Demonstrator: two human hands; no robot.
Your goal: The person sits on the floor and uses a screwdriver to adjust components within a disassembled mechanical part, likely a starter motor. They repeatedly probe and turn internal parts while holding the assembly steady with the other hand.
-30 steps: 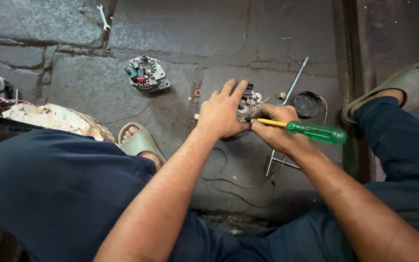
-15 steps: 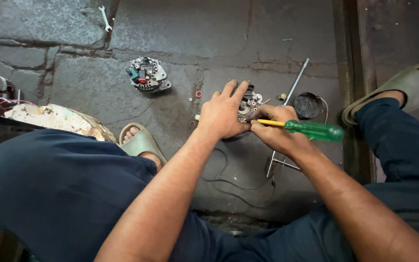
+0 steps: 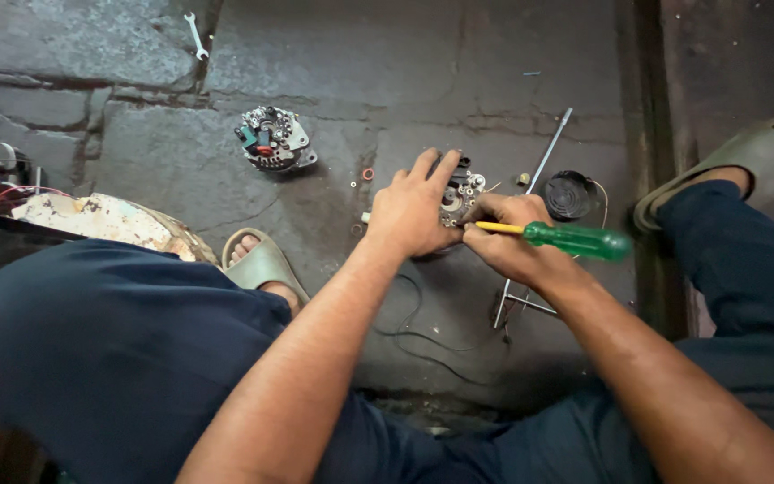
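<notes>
Mid-disassembly, I judge: the left hand clamps the metal part, the right hand grips a green screwdriver, another assembly lying at ten o'clock.

No package, label, sign or screen is showing anywhere on the stone floor or around the person's hands.
</notes>
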